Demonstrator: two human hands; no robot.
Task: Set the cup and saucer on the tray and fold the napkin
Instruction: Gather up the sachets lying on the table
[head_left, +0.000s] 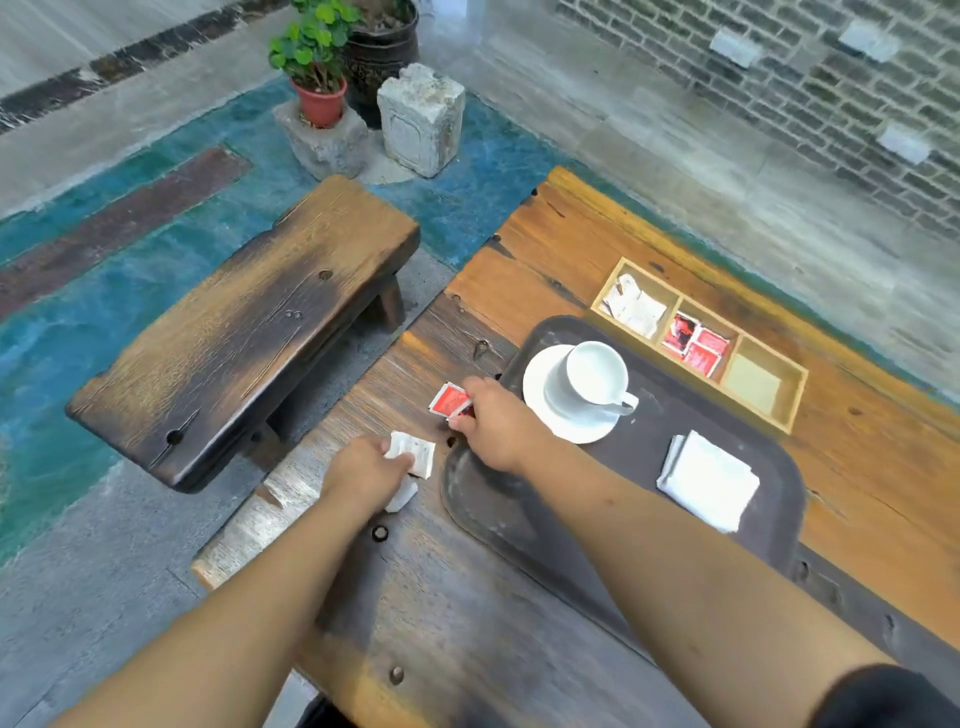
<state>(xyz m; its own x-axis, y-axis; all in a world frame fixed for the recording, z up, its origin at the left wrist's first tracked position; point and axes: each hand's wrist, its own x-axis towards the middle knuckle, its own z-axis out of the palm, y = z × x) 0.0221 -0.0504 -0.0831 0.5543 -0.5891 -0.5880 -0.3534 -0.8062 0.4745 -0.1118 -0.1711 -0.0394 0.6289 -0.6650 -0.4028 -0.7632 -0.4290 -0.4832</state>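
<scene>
Cup (595, 378): upright on the saucer (540, 415), handle aimed toward the near right, mouth open to the camera
Saucer: flat on the far part of the tray (519, 514), centred under the cup
Napkin (709, 480): on the tray's right part, well apart from the saucer, already folded into a squarish pad; long axis hard to tell, edges running diagonally like the tray's
Tray: dark, long axis running from near right to far left across the wooden table (597, 239)
Left hand (363, 473): on the table left of the tray, fingers closed on a white packet (415, 453); another white packet (402, 496) lying partly under the hand
Right hand (498, 421): at the tray's left rim, thumb and fingertips pinching a red packet (451, 401)
Divided wooden box (698, 340): beyond the tray, white packets in one end section, red in the middle, the other end section empty
Step in hand, as judged: cup, saucer and napkin look placed, loose packets being gathered
Doing it well: lift each packet clear of the table, keep the right forearm low and away from the cup handle, keep red and white apart so each lands in its own box section
</scene>
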